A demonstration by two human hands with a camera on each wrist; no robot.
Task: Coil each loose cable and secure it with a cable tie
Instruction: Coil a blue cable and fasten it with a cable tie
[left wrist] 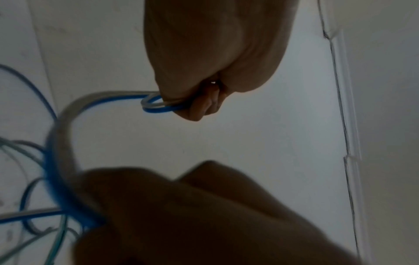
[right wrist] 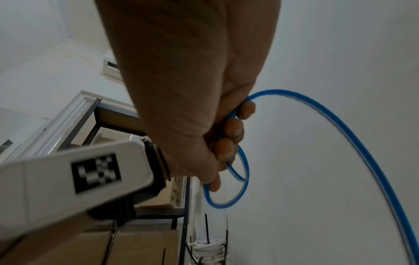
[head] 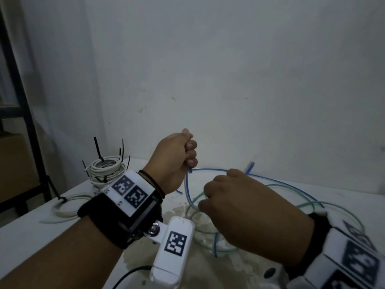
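blue cable (head: 210, 169), springy and light, spans both our fists above the table (head: 31, 230): left hand (head: 176, 157) grips starter loops, right hand (head: 245, 207) grips slack; we'd pinch near the loops.

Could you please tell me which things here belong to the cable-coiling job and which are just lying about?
Job:
blue-and-white flat cable, in left hand and right hand
loose thin green cable
tied white cable coils
black plastic cable ties

Lying about:
brown cardboard box
black metal shelf frame
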